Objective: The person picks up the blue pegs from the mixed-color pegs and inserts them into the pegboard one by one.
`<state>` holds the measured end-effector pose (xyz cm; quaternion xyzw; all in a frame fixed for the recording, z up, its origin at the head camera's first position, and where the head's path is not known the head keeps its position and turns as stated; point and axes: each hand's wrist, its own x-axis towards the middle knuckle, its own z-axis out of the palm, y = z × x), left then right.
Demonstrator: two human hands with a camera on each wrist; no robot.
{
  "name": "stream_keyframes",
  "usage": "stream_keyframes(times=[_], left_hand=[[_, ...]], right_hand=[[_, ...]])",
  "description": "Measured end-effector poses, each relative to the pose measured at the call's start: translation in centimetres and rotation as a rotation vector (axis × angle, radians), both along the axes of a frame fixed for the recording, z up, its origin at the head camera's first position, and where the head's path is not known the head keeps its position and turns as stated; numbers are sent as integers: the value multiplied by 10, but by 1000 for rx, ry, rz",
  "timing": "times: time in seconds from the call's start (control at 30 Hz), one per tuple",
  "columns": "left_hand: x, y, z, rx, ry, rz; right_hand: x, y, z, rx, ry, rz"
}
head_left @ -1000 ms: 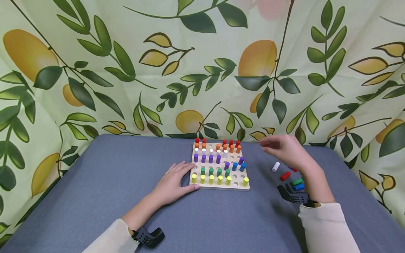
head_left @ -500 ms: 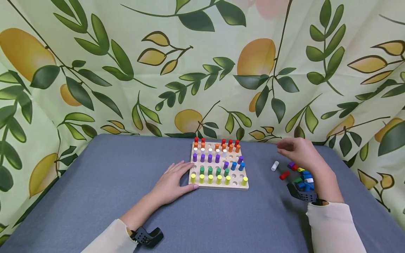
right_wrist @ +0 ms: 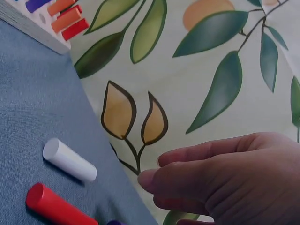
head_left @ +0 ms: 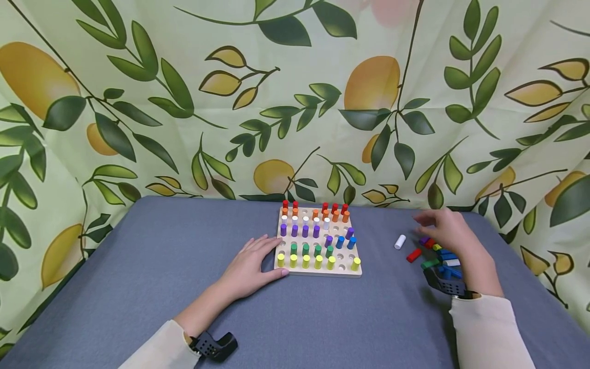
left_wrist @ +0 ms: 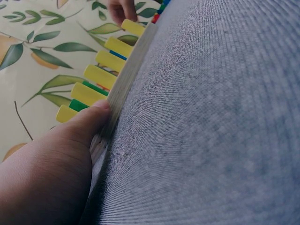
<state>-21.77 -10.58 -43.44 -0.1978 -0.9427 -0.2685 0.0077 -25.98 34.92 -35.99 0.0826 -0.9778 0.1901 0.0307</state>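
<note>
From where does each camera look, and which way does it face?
Head: on the head, facing forward and down at the pegboard; left hand, right hand and both sleeves show.
Left wrist: on that wrist, along the pegboard's front edge; both hands show, partly.
Right wrist: on that wrist, toward patterned cloth; right hand shows.
Head and right wrist share the loose white peg.

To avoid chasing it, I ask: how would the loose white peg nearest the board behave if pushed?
The white peg lies on its side and looks round, so it may roll. Straight sides suggest stiffness. Its smooth surface might feel slippery.
</note>
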Motion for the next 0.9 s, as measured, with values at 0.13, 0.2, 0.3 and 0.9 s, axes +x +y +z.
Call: stream_keyframes(times=[0.13,0.2,0.3,0.9], left_hand=[[0,0,0,0,-1,3],[0,0,0,0,-3,5],[1,0,1,4,-5,4],[2,0,3,0,-16,6]], right_hand=[[0,5,-4,2,-46,-21],[0,8,-7,13,-67,-30],[0,10,-10,27,-99,-35],[-3,15,-23,37,-105,-37]])
